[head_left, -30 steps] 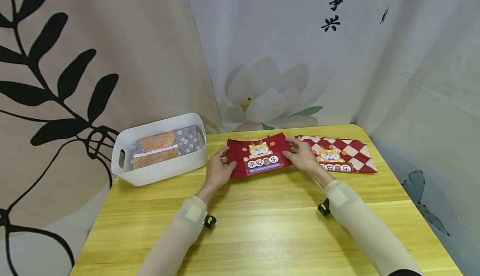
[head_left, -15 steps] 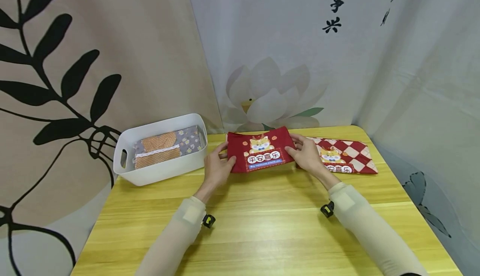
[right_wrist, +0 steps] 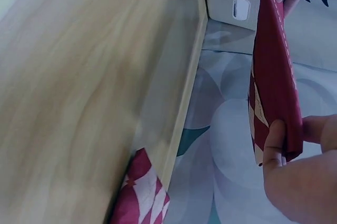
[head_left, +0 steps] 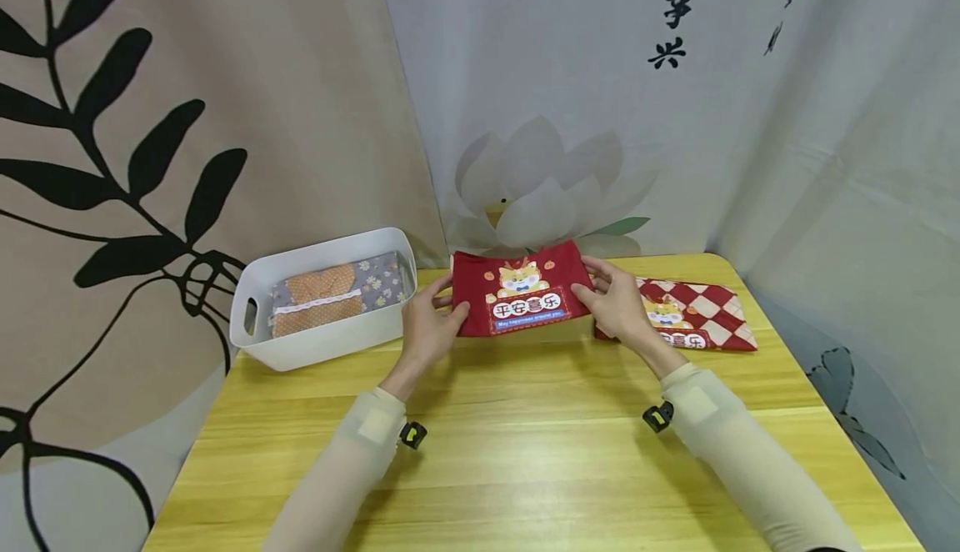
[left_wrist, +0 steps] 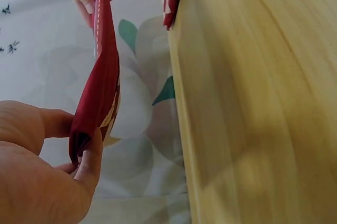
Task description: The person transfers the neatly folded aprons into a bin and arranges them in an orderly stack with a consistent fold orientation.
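A flat red cloth pouch (head_left: 519, 289) with a cartoon dog and Chinese lettering is held up off the table at the back middle. My left hand (head_left: 431, 327) pinches its left end, thumb in front and fingers behind. The opposite end is pinched by my right hand (head_left: 618, 300). In the left wrist view the pouch (left_wrist: 100, 77) appears edge-on, a fold showing at the near end. Its back carries a red and cream check, visible in the right wrist view. Beside my right hand, a checked red and white cloth pouch (head_left: 712, 310) lies on the table, partly covered by that hand.
A white plastic basket (head_left: 322, 348) stands at the back left, with a grey floral and orange dotted cloth pouch (head_left: 322, 292) inside. The wooden table (head_left: 525, 452) ends at a printed curtain (head_left: 540, 52) behind.
Both hands have raised the red pouch, moving it slightly up and back, and its front faces the camera more. More of the table shows beneath it. The checked pouch and basket stay put.
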{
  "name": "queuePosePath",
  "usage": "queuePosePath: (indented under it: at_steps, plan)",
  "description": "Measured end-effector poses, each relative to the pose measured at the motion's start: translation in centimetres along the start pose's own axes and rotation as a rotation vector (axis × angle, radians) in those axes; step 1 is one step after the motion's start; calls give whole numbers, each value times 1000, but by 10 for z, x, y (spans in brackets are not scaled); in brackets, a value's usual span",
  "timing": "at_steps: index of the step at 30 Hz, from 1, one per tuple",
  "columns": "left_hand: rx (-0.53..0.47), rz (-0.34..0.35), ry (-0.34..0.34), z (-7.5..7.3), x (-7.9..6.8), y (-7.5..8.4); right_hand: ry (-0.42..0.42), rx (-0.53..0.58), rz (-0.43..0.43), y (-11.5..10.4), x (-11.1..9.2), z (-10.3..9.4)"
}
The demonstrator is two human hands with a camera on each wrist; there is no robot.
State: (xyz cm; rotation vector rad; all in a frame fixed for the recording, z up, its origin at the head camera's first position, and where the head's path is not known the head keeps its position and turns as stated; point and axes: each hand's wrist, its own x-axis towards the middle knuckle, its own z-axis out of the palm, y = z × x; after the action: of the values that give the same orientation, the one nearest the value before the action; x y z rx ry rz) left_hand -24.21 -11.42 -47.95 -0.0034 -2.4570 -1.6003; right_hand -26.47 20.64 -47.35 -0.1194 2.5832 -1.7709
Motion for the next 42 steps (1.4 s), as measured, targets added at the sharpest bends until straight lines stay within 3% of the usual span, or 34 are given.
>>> queuePosePath:
  at_steps: [21, 33, 42]
  plan:
    - [-22, 7, -1, -30, 6, 17, -1, 50, -57, -29, 5, 5]
    - [-34, 8, -10, -45, 7, 17, 3, 126, -49, -41, 8, 17]
    - [-32, 6, 3, -57, 8, 15, -5, 107, -56, -47, 11, 25]
